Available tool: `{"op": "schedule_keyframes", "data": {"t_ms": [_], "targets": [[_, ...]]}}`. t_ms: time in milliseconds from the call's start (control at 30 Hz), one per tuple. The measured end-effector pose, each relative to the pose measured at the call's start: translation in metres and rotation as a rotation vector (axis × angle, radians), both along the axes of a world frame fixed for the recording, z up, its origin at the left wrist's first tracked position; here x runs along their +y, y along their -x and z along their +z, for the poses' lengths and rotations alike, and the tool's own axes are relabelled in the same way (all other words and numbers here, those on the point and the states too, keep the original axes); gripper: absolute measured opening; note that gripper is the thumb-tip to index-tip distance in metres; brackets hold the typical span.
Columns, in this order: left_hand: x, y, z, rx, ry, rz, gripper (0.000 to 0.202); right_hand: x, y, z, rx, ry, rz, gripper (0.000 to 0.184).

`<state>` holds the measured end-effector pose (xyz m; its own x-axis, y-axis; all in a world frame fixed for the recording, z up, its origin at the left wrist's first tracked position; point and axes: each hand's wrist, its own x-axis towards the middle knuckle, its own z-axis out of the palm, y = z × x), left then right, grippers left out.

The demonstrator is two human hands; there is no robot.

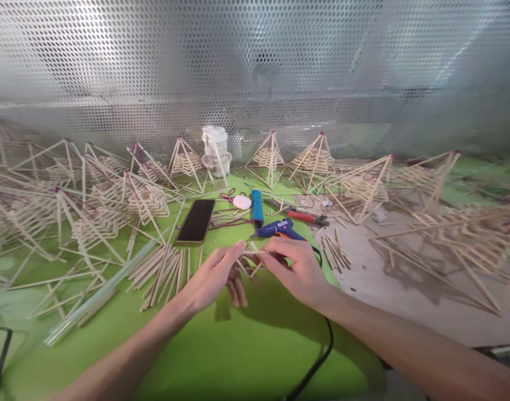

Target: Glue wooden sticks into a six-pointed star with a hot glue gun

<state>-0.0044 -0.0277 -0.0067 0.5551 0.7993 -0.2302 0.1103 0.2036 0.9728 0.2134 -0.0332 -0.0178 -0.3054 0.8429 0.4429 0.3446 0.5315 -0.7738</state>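
Between my two hands is a small frame of short wooden sticks, held just above the green table. My left hand pinches its left end, thumb on top and the other fingers curled below. My right hand grips the right end between thumb and fingers, which partly hide it. Right behind my right hand lies a blue glue gun, its black cord passing under my wrist. Loose wooden sticks lie fanned out left of my left hand, and a smaller bunch of sticks lies to the right.
A phone, a blue cylinder, a pinkish-white oval object and red-handled pliers lie behind my hands. Clear glue sticks are at left. Several stick pyramids surround the workspace. White cups stand before a perforated metal panel.
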Motion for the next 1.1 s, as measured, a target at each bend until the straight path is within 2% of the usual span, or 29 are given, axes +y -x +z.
{"op": "schedule_keyframes", "data": {"t_ms": [100,167,500,900,1100], "targets": [[0.001,0.006,-0.008,-0.015,0.069,-0.069,0.062,-0.003,0.001,0.0,-0.016,-0.002,0.009,0.024],[0.001,0.007,-0.011,0.016,0.05,-0.074,0.059,-0.004,0.002,0.0,-0.021,-0.003,0.012,0.023],[-0.007,-0.011,-0.001,0.104,-0.065,0.062,0.048,-0.006,0.005,-0.001,-0.002,0.08,-0.023,0.031],[-0.006,-0.008,-0.012,0.142,-0.078,0.093,0.05,-0.006,0.006,-0.001,0.064,0.113,0.033,0.033],[-0.007,-0.01,-0.011,0.141,-0.088,0.103,0.053,-0.006,0.006,-0.002,0.08,0.105,0.043,0.033]]}}
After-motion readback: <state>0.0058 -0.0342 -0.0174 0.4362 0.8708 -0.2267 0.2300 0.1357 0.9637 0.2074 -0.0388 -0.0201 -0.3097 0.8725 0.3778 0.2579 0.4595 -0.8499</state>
